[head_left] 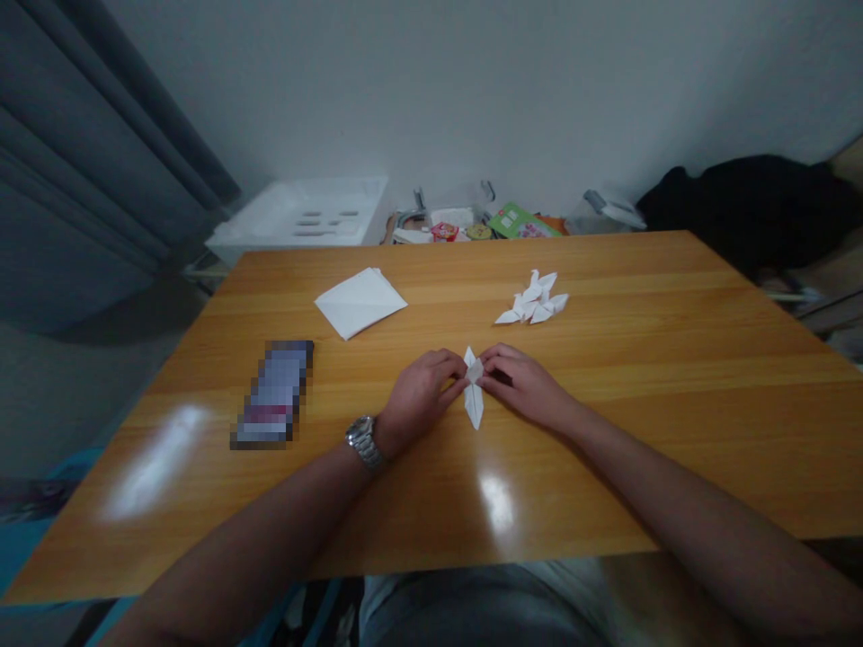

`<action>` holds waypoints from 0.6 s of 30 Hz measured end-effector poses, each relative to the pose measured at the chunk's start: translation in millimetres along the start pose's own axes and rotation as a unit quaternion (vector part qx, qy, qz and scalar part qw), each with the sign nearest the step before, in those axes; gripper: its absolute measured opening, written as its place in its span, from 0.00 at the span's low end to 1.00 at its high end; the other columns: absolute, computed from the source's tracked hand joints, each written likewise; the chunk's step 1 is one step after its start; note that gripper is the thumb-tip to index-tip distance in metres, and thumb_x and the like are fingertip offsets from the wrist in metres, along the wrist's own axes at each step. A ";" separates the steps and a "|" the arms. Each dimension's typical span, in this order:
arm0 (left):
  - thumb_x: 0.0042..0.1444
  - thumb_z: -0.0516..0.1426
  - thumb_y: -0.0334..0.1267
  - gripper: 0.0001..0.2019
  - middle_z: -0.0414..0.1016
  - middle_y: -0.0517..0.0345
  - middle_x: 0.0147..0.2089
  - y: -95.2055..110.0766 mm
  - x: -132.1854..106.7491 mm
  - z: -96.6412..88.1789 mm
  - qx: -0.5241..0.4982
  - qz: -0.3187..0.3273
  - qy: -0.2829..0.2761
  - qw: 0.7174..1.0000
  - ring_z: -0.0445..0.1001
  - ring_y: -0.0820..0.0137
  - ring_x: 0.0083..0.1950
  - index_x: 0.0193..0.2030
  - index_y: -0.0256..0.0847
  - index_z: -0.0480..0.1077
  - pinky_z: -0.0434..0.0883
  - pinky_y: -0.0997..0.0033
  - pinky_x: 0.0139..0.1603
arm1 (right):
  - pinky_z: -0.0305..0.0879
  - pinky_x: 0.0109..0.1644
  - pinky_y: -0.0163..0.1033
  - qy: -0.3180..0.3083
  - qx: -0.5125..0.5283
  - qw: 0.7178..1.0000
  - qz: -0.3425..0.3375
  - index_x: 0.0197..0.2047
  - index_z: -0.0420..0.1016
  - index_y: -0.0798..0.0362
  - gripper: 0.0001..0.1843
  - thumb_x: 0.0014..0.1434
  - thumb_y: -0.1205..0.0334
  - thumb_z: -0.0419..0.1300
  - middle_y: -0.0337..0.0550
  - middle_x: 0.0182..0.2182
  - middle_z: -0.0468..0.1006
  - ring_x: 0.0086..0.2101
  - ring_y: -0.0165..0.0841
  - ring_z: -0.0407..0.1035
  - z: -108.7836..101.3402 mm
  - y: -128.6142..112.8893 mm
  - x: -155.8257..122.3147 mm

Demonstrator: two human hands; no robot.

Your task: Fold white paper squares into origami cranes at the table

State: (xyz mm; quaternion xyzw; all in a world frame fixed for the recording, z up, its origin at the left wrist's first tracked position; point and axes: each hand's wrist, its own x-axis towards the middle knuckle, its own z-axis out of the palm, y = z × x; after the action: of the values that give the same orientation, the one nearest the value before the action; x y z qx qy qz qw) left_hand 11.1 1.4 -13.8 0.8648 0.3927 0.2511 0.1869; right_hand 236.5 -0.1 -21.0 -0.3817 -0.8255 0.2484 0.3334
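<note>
A small piece of folded white paper (pixel 475 409), long and pointed at both ends, lies at the middle of the wooden table. My left hand (pixel 426 388) pinches its left side between thumb and fingers, and a metal watch (pixel 364 440) is on that wrist. From the right, my right hand (pixel 522 382) grips the opposite side in the same way. The fingertips cover part of the paper's middle. Beyond my right hand sit several folded white paper birds (pixel 535 301), grouped close together. Farther left lies a stack of white paper sheets (pixel 360 303).
A phone (pixel 275 394), its screen blurred out, lies on the left of the table (pixel 674 359). Behind the far edge are a white foam box (pixel 303 216), a green booklet (pixel 519 222) and assorted small items. A black cloth (pixel 748 211) is at the back right.
</note>
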 end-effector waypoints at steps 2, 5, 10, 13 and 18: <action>0.67 0.58 0.37 0.05 0.78 0.54 0.47 -0.3 0.3 0.2 -0.003 -0.003 0.003 1.000 0.75 0.64 0.49 0.44 0.40 0.74 0.73 0.62 0.53 | 0.71 0.51 0.47 -0.001 -0.003 1.000 0.002 0.37 0.77 0.52 0.05 0.66 0.65 0.61 0.47 0.42 0.78 0.44 0.38 0.73 0.2 -0.3 0.3; 0.67 0.57 0.36 0.05 0.78 0.53 0.48 -1.3 1.3 1.2 -0.015 0.002 0.016 1.000 0.75 0.64 0.50 0.43 0.40 0.74 0.73 0.61 0.55 | 0.71 0.51 0.46 -0.001 -0.006 1.000 0.011 0.37 0.77 0.51 0.08 0.68 0.64 0.58 0.47 0.41 0.78 0.44 0.38 0.73 -0.1 -1.5 0.8; 0.66 0.58 0.35 0.05 0.78 0.52 0.54 -1.7 2.9 2.1 -0.033 0.008 0.028 0.999 0.75 0.63 0.56 0.44 0.40 0.75 0.71 0.57 0.60 | 0.70 0.48 0.44 0.015 0.001 0.999 0.037 0.37 0.76 0.51 0.06 0.67 0.62 0.60 0.45 0.39 0.79 0.41 0.37 0.73 0.8 -2.9 1.1; 0.66 0.58 0.36 0.04 0.80 0.54 0.50 0.7 3.1 1.0 -0.041 -0.022 0.026 0.999 0.76 0.63 0.51 0.44 0.41 0.73 0.73 0.58 0.56 | 0.69 0.43 0.42 0.043 0.003 0.996 0.077 0.38 0.75 0.50 0.04 0.64 0.61 0.64 0.41 0.36 0.80 0.37 0.36 0.73 3.0 -2.9 0.6; 0.64 0.59 0.37 0.04 0.79 0.55 0.47 3.0 2.3 0.5 -0.047 -0.055 0.034 0.997 0.76 0.63 0.47 0.43 0.42 0.68 0.73 0.61 0.50 | 0.67 0.40 0.40 0.058 0.002 0.994 0.098 0.37 0.75 0.50 0.04 0.62 0.61 0.65 0.39 0.34 0.79 0.35 0.35 0.73 5.1 -3.9 0.7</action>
State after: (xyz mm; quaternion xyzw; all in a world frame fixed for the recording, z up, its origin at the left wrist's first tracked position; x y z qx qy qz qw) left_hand 14.5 1.3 -12.0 0.8234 0.4333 0.2877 0.2269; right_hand 230.6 -2.6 -21.4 -0.4734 -0.7631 0.2590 0.3555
